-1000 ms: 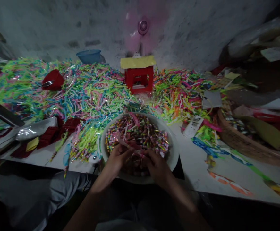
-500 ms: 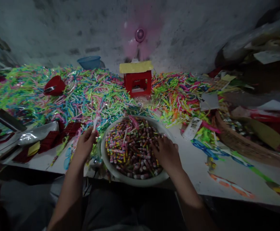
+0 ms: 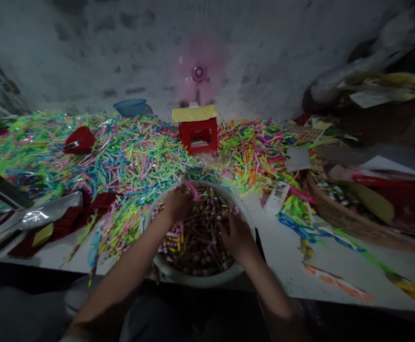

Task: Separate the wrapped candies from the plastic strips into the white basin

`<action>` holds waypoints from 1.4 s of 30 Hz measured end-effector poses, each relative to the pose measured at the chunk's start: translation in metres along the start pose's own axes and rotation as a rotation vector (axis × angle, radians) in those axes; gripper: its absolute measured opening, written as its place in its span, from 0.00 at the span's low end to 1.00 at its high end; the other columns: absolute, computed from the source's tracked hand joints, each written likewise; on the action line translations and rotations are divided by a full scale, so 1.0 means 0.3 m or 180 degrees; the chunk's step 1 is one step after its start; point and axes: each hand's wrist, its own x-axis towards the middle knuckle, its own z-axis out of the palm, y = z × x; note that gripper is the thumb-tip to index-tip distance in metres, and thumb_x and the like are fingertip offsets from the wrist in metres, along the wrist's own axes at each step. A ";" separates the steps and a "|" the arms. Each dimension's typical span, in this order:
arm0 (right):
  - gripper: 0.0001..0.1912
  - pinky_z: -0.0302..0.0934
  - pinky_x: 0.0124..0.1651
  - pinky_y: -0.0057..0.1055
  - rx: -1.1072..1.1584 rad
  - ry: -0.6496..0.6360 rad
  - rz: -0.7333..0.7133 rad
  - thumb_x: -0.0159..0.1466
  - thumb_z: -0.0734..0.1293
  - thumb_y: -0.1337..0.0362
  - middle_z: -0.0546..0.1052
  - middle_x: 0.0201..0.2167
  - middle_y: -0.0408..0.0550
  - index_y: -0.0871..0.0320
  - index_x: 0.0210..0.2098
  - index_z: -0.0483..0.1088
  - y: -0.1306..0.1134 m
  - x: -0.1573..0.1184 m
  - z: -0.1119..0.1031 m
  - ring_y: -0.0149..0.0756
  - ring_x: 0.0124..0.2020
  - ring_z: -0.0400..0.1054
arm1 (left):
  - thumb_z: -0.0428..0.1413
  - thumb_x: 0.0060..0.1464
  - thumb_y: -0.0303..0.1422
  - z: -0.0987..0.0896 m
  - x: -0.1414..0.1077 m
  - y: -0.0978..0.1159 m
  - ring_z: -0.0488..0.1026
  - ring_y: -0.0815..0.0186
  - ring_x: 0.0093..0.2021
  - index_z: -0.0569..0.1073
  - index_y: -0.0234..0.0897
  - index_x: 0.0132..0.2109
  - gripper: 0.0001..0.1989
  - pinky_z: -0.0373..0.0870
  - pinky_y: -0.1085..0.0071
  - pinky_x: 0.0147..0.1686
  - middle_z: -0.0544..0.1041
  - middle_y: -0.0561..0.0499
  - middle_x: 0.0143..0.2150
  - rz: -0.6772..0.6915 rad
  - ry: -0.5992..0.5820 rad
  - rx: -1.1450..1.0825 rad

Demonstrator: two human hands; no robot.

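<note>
A pale round basin (image 3: pixel 249 218) in front of me is full of small patterned tubes (image 3: pixel 196 247), brown, pink and yellow. My left hand (image 3: pixel 178 205) is over the far left part of the basin, back of the hand up; its fingers are dim and mostly hidden. Right beside its fingertips lies a pink strip (image 3: pixel 194 191) on top of the tubes. At the basin's right side my right hand (image 3: pixel 236 237) is curled, thumb and forefinger drawn together low over the tubes. Whatever it pinches is too dark to make out.
Behind the basin spreads a heap of coloured plastic strips (image 3: pixel 139 147). A red stool (image 3: pixel 198 135) with a yellow top stands before a pink fan (image 3: pixel 198 72). Red scoop (image 3: pixel 79 140) and blue bowl (image 3: pixel 130 108) rest left; a white remote-like object (image 3: pixel 277 197) and wicker tray (image 3: pixel 335 216) lie right.
My left hand has moved right, from beside the basin, where it held up a white strip, to over the tubes. The right hand stays over the basin, its fingers more drawn together. The view has shifted slightly.
</note>
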 end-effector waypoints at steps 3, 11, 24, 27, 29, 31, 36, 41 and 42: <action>0.05 0.61 0.35 0.36 0.0130 0.0147 -0.0055 0.64 0.59 0.64 0.75 0.28 0.49 0.58 0.37 0.64 -0.006 -0.004 -0.002 0.42 0.31 0.70 | 0.58 0.47 0.25 0.006 0.005 0.022 0.71 0.51 0.45 0.76 0.37 0.24 0.06 0.58 0.59 0.52 0.76 0.41 0.32 0.0038 -0.0003 -0.0079; 0.11 0.65 0.38 0.38 0.0872 0.0405 0.0333 0.66 0.56 0.56 0.75 0.34 0.51 0.56 0.40 0.62 -0.010 -0.007 -0.026 0.42 0.35 0.72 | 0.55 0.49 0.29 -0.038 -0.112 0.041 0.69 0.64 0.29 0.73 0.37 0.32 0.02 0.62 0.70 0.30 0.73 0.50 0.28 -0.0129 -0.0085 -0.0847; 0.07 0.63 0.39 0.32 0.0811 -0.0016 -0.0264 0.66 0.59 0.63 0.77 0.33 0.48 0.55 0.40 0.67 -0.202 -0.192 -0.017 0.39 0.35 0.72 | 0.67 0.37 0.31 0.066 -0.364 0.149 0.76 0.64 0.37 0.73 0.38 0.45 0.24 0.71 0.75 0.32 0.78 0.47 0.45 -0.1918 0.0472 -0.5045; 0.06 0.62 0.36 0.32 0.0552 0.0030 -0.0268 0.65 0.60 0.62 0.77 0.31 0.47 0.55 0.38 0.68 -0.202 -0.190 -0.012 0.39 0.32 0.72 | 0.67 0.38 0.32 0.064 -0.359 0.146 0.77 0.63 0.37 0.71 0.40 0.45 0.24 0.71 0.74 0.30 0.78 0.47 0.45 -0.1906 0.0669 -0.5200; 0.06 0.62 0.35 0.32 0.0564 0.0043 -0.0260 0.65 0.60 0.62 0.77 0.30 0.47 0.55 0.37 0.68 -0.199 -0.187 -0.015 0.38 0.31 0.72 | 0.66 0.39 0.34 0.062 -0.356 0.144 0.77 0.60 0.39 0.70 0.40 0.45 0.24 0.72 0.72 0.30 0.78 0.46 0.46 -0.1830 0.0612 -0.5164; 0.06 0.61 0.34 0.31 0.0609 -0.0001 -0.0244 0.65 0.60 0.61 0.76 0.29 0.45 0.55 0.37 0.68 -0.199 -0.184 -0.020 0.37 0.30 0.72 | 0.66 0.41 0.35 0.063 -0.358 0.142 0.77 0.57 0.40 0.70 0.41 0.46 0.23 0.72 0.69 0.30 0.78 0.45 0.47 -0.1776 0.0543 -0.5121; 0.07 0.59 0.32 0.30 0.0422 -0.0017 -0.0224 0.66 0.59 0.62 0.76 0.26 0.45 0.55 0.36 0.68 -0.205 -0.184 -0.024 0.37 0.28 0.71 | 0.65 0.43 0.32 0.069 -0.367 0.141 0.77 0.61 0.40 0.72 0.39 0.44 0.19 0.73 0.71 0.34 0.80 0.46 0.46 -0.1821 0.0460 -0.5162; 0.07 0.58 0.32 0.31 0.0343 -0.0060 -0.0208 0.64 0.60 0.63 0.76 0.26 0.46 0.56 0.34 0.69 -0.209 -0.187 -0.016 0.38 0.28 0.71 | 0.65 0.43 0.30 0.066 -0.363 0.145 0.77 0.63 0.38 0.74 0.38 0.43 0.17 0.72 0.73 0.33 0.80 0.47 0.45 -0.1832 0.0470 -0.5227; 0.07 0.58 0.33 0.31 0.0393 -0.0123 -0.0110 0.64 0.60 0.63 0.76 0.27 0.47 0.56 0.34 0.69 -0.207 -0.184 -0.017 0.38 0.29 0.71 | 0.65 0.43 0.31 0.064 -0.363 0.146 0.77 0.63 0.38 0.74 0.38 0.43 0.17 0.72 0.72 0.32 0.80 0.46 0.45 -0.1823 0.0469 -0.5201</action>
